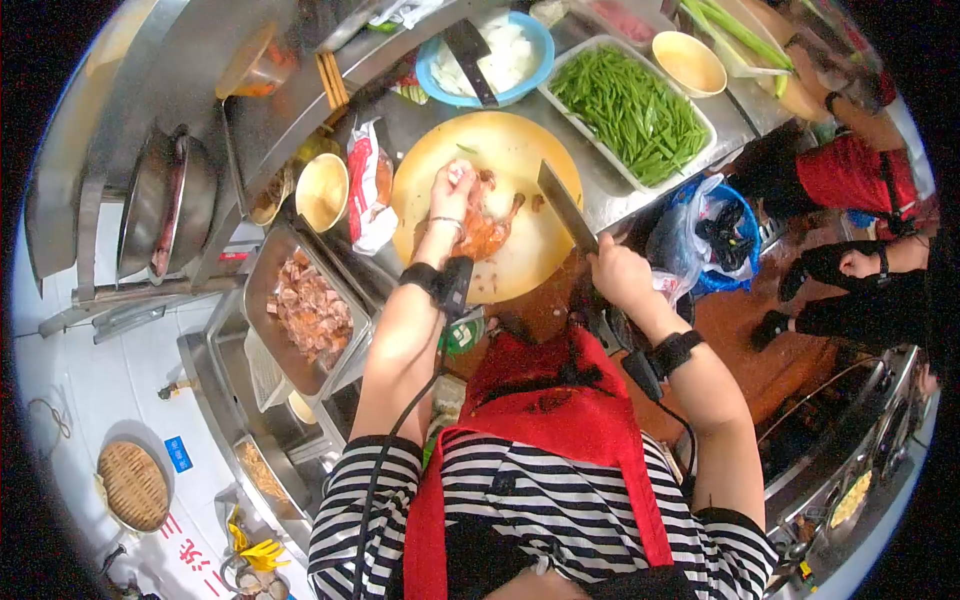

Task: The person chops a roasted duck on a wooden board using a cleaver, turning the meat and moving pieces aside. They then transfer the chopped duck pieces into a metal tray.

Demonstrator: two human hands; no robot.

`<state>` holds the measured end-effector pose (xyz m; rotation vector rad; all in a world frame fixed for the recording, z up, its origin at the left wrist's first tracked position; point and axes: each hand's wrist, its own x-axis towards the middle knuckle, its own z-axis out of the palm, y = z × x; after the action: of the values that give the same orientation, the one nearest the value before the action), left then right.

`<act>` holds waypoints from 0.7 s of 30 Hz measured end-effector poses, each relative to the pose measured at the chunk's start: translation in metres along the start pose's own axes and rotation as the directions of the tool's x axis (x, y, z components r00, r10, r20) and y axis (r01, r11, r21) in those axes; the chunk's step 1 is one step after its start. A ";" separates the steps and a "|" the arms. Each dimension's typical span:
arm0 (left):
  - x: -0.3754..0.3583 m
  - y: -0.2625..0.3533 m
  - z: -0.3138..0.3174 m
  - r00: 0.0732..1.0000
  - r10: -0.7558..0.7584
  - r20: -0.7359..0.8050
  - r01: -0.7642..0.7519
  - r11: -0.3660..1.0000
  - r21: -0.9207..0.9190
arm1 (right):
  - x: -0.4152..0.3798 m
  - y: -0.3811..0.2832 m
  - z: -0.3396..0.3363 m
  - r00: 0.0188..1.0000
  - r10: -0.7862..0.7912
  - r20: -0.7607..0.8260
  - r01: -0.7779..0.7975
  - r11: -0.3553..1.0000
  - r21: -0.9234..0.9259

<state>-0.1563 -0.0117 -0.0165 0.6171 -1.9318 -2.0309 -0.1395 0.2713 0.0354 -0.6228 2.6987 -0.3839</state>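
On the round yellow chopping board [545,260] lies a reddish-brown piece of poultry [487,232]. My left hand [450,190] is right beside it at the board's left side, fingers curled in; something pale shows at the fingertips, and I cannot make out what it is. My right hand [622,272] grips the handle of a cleaver [566,205], whose broad blade is tilted over the board's right edge, apart from the meat. Small dark scraps and a green bit are scattered on the board.
Behind the board are a blue basin [545,60] of white pieces with another cleaver [468,55] across it, and a tray of green beans [630,115]. A metal pan [275,255] of chopped meat stands left. Right are a lined blue bin [715,280] and another person's red garment [855,180].
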 end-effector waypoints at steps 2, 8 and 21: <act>0.010 0.000 0.002 0.993 0.048 -0.106 -0.092 0.880 -0.465 | 0.002 0.002 0.002 0.999 -0.014 -0.035 0.014 1.000 0.017; -0.027 0.021 0.048 0.998 -0.048 -0.042 0.029 0.930 -0.366 | 0.001 0.012 -0.002 0.999 0.027 -0.031 -0.024 0.997 0.075; -0.127 0.014 0.090 0.862 0.373 0.343 -0.507 0.609 0.610 | -0.063 0.073 -0.051 0.952 0.107 -0.285 -0.037 0.969 0.243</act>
<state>-0.0896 0.1261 0.0146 0.0335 -2.6283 -1.0509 -0.1333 0.3735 0.0744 -0.4237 2.8820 -0.8236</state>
